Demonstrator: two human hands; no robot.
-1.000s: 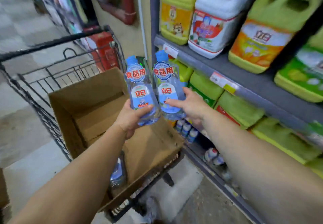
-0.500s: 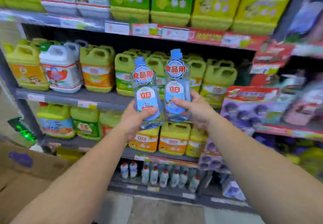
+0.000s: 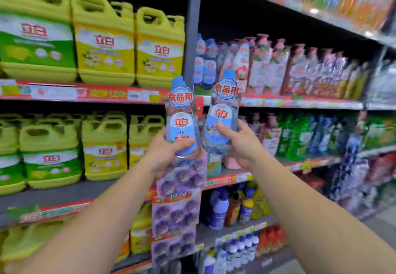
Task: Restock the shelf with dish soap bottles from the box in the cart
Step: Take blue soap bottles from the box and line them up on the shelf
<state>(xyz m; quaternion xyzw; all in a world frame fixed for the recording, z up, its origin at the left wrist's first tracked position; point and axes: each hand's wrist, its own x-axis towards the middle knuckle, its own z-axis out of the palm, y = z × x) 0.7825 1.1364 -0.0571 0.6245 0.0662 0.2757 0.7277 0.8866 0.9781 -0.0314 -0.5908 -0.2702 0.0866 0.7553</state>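
- A shop aisle of grey metal shelving [image 3: 194,27] fills the view, its shelf edges lined with red price strips [image 3: 102,94]; much of it is smeared by motion blur.
- Two dish soap bottles are held up side by side in front of the shelving's upright post, at about the height of a shelf edge, close together but seemingly not touching.
- The left bottle [image 3: 181,115] is clear plastic with a blue cap, a round blue seal with red characters near the neck, and an oval blue-and-white label with a red logo below it.
- The right bottle [image 3: 224,111] looks the same and tilts slightly to the right, its cap standing a little higher.
- The left hand [image 3: 165,151] grips the lower body of the left bottle, thumb across the front of the label.
- The right hand [image 3: 241,143] grasps the lower body of the right bottle, thumb pressed on its label.
- Just beyond the right hand's bottle, similar blue bottles [image 3: 205,59] stand on the shelf above.
- Left of the hands stand rows of yellow-green jugs [image 3: 102,44] with handles.
- Below the hands hang purple packs [image 3: 175,213].
- Right of the hands, pink, green and blue bottles [image 3: 300,136] line the shelves, too blurred to read.
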